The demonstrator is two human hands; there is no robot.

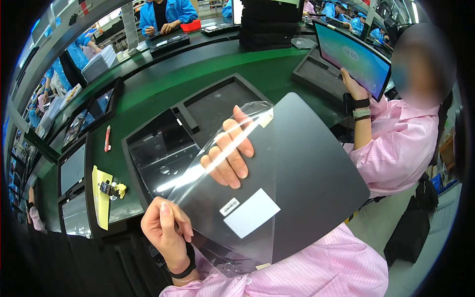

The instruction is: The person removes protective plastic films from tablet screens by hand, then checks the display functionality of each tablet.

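Observation:
A large, thin dark grey tablet [311, 163], back side up, is tilted in front of me. Clear film [198, 198] with small pale tabs extends past its left edge. A white label [252, 214] and a small barcode label [228, 206] show through the film. My left hand [167, 230] pinches the film's near left corner, fingers closed. From underneath, my right hand [230, 151] wraps its fingers round the tablet's left edge, fingertips on the grey surface; its palm and wrist are hidden.
Behind lie black trays, one [217, 94] foam-lined, another holding a glossy dark panel [161, 141]. On the green bench are a red pen [107, 138] and a yellow strip [101, 198] with a small black object. At right, a co-worker holds a lit tablet [351, 57].

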